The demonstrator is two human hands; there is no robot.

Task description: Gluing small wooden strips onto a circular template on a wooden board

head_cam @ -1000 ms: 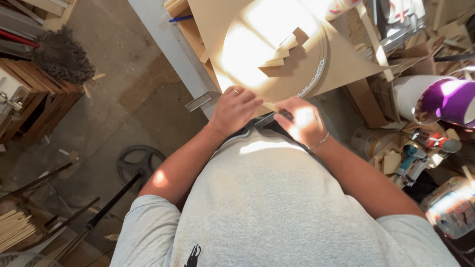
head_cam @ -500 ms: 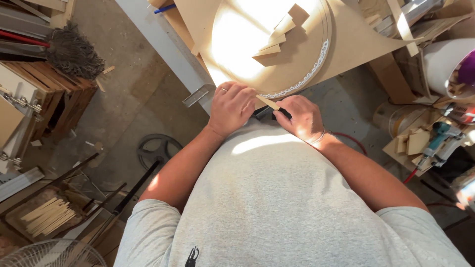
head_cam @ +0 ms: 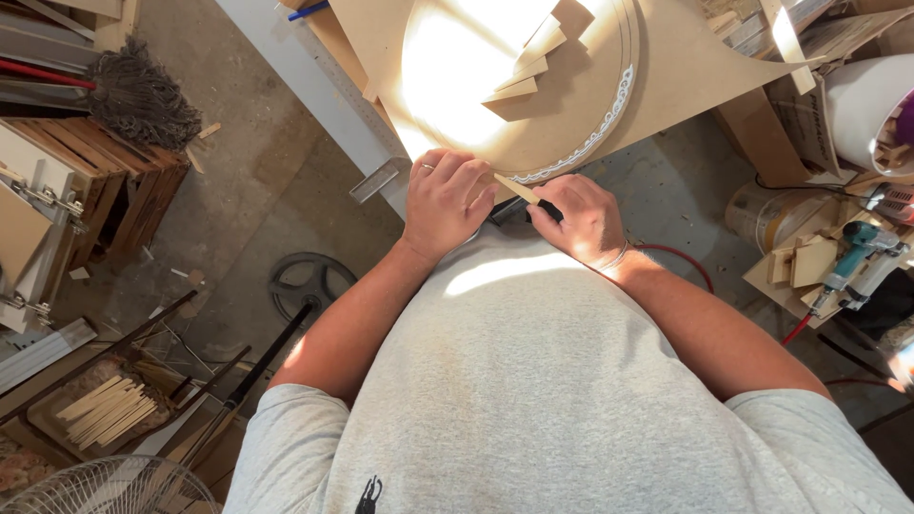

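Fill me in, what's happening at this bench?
A person in a grey T-shirt stands over a round tan wooden board edged with white lace trim. The left hand presses on the board's near rim. The right hand grips a thin pale wooden stick, tip at the rim beside the left fingers. Small wooden offcuts lie stacked on the board.

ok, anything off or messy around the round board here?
Nothing damaged or spilled. Both hands, left and right, work a thin wooden strip at the near edge of the round tan board. Small wooden offcuts lie loosely piled on the board, and more scraps litter the concrete floor.
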